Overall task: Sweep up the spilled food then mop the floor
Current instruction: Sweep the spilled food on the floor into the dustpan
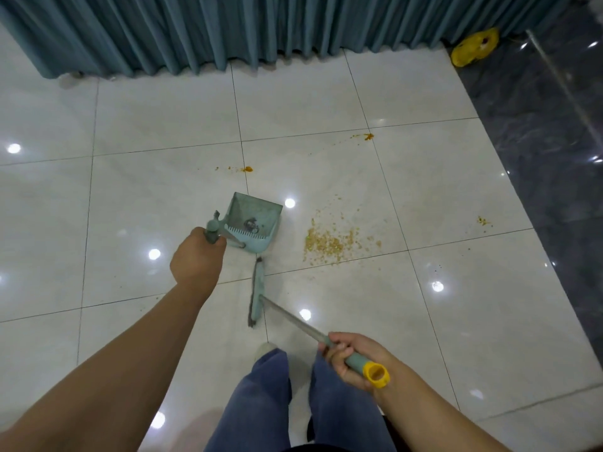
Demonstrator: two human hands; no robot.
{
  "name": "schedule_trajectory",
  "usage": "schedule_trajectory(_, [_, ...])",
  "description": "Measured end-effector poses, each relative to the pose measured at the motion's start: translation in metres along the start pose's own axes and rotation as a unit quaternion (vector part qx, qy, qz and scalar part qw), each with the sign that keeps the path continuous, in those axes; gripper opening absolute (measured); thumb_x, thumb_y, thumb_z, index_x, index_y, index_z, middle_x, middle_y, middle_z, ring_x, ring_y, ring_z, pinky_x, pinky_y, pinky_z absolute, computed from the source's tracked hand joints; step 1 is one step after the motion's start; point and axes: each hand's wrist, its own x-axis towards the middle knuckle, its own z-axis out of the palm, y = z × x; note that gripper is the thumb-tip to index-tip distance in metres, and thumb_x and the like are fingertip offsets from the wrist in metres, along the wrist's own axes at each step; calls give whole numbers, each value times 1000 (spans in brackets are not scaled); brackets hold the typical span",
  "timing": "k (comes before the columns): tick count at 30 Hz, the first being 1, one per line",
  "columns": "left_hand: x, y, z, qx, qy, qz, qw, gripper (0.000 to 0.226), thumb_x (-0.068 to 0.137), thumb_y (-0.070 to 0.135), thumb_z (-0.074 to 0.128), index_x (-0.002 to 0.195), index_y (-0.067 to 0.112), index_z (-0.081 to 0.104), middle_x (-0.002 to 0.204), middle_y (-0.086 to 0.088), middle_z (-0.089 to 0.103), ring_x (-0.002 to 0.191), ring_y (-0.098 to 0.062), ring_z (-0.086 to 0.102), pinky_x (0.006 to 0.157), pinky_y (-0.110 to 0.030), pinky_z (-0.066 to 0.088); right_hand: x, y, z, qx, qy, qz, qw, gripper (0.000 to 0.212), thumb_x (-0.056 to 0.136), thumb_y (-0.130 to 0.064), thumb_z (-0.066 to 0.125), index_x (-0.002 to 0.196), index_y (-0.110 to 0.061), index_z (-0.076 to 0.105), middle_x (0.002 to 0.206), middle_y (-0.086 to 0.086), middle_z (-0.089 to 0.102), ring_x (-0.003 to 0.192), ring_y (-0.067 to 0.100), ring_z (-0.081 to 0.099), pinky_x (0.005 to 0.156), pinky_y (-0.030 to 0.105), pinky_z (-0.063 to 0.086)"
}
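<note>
White shiny tiles make up the floor (359, 93), and round lights shine back from them. Along the far edge of the floor hangs a long blue-green curtain (228, 27) with many folds. Down the right edge runs a strip of dark stone floor (538, 141), and a thin silver pole (561, 79) lies across it. At the near edge are the person's legs in blue trousers (261, 402), with the tip of one light shoe (266, 349) peeking out.

The broom (284, 311) has a grey handle, a green grip with a yellow end, and a thin green head with dark bristles. Its head rests on the tiles near the middle of the floor, just in front of the shoe. The right hand (349, 357) is curled tight round the green grip.

The dustpan (257, 220) is pale green, with comb teeth and some dark bits inside. It sits on the floor just past the broom head. The left hand (195, 259) is wrapped round the top of its upright handle.

To the right of the dustpan lies the spilled food (329, 241), a pile of small yellow crumbs spread over one tile. A few more crumbs (483, 220) lie near the dark strip. Two orange blobs (368, 136) (248, 169) sit farther out. A yellow thing (474, 47) lies in the far right corner, by the curtain.
</note>
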Motion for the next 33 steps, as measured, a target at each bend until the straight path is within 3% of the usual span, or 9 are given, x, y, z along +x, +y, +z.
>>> schedule_trajectory(3, [-11,3,0,8,14,-3,1000,24,90,33,47,83,11,54,63,1,51,58,-19,47,50,-23,29,14,2,-10,-48,11,20,999,12,93,-5,51,90,6,51,76,21,53,29,14,47,24,16,38])
schedule_trajectory(9, [-45,22,16,-7,44,-26,999,44,92,52,42,79,12,52,60,3,48,51,-12,42,47,-22,27,9,-44,-35,-145,38,24,988,15,95,-8,50,89,6,52,76,18,55,28,12,46,24,14,36])
schedule_trajectory(15, [-103,57,55,-22,62,-66,996,48,91,57,41,82,11,50,60,3,46,53,-15,42,49,-26,27,-44,-143,-88,-207,58,4,977,17,98,-13,47,91,2,51,61,19,57,28,11,45,25,13,38])
schedule_trajectory(20, [-144,77,79,-40,82,-66,994,43,94,51,42,84,10,48,71,-4,52,67,-23,49,61,-32,34,-82,-204,-105,-262,73,-17,962,24,99,-19,46,89,2,51,48,14,54,26,9,44,26,12,38])
schedule_trajectory(27, [-170,93,91,-58,113,-76,989,42,94,49,45,86,8,50,75,-7,53,69,-24,49,64,-32,35,-105,-255,-120,-259,60,-34,963,33,100,-23,43,83,4,51,63,4,44,27,7,42,25,13,37])
schedule_trajectory(30, [-175,99,93,-65,119,-79,988,44,93,49,45,88,6,52,76,-8,53,70,-25,49,65,-32,36,-118,-252,-131,-254,44,-21,966,30,99,-22,44,84,3,51,48,6,44,27,7,42,26,13,38])
schedule_trajectory(33, [-178,102,93,-64,129,-86,986,43,93,49,46,90,6,52,76,-8,53,71,-27,49,66,-32,37,-121,-236,-143,-249,39,1,968,29,99,-21,45,83,2,51,46,5,43,27,8,42,26,13,38])
